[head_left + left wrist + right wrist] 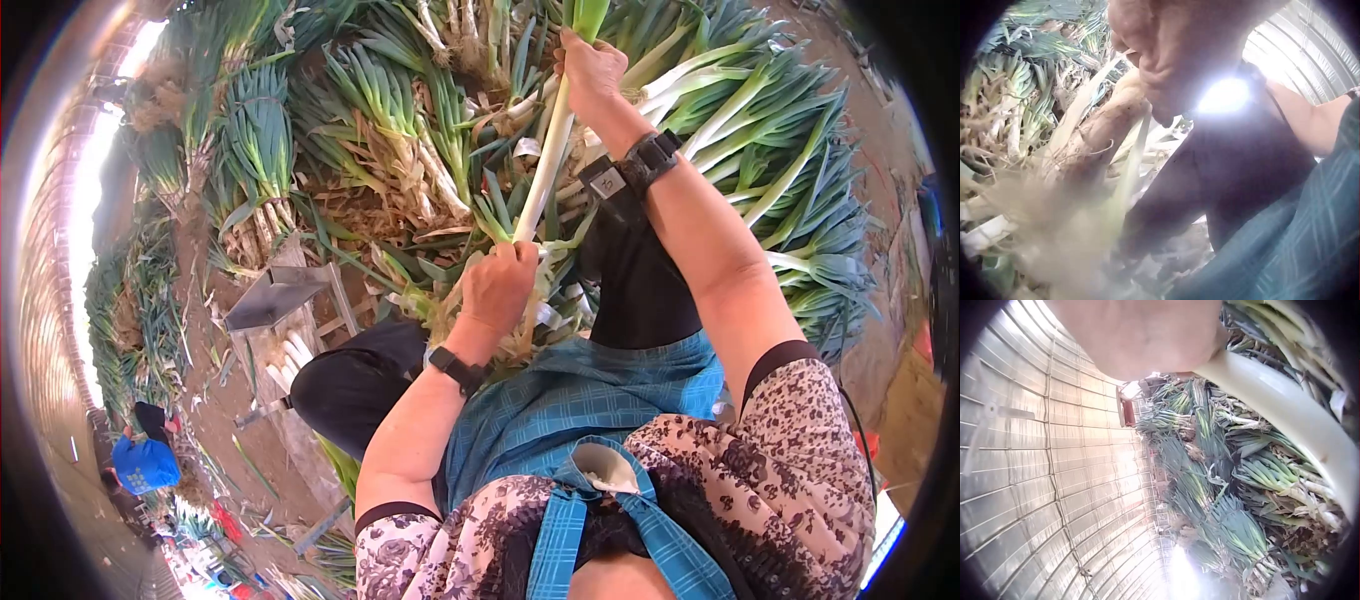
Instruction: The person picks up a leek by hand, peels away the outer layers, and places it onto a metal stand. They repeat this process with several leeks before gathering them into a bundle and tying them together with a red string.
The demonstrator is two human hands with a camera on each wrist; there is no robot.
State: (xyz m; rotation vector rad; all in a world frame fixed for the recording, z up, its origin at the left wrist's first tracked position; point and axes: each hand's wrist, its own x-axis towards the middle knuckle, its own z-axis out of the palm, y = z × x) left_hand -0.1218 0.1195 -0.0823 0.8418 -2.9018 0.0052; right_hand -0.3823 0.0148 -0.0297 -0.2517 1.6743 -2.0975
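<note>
A long green onion [548, 165] with a clean white stalk slants across the head view. Near its green top, my right hand [597, 72] grips the stalk with curled fingers. My left hand [498, 290] is curled round the lower part, with loose leaf and skin strips about it. In the left wrist view, the brownish outer layers [1104, 134] hang below that hand, and the foreground is blurred. Smooth white stalk [1285, 400] runs down from the right hand in the right wrist view, where that hand's fingers are mostly hidden.
Trimmed green onions [790, 180] lie piled on the right. Unpeeled bundles [400, 140] with roots and dry skins lie ahead, more bundles [257, 130] farther left. A metal piece [278, 297] on a wooden board stands by the left knee. Another person in blue [145, 462] is at lower left.
</note>
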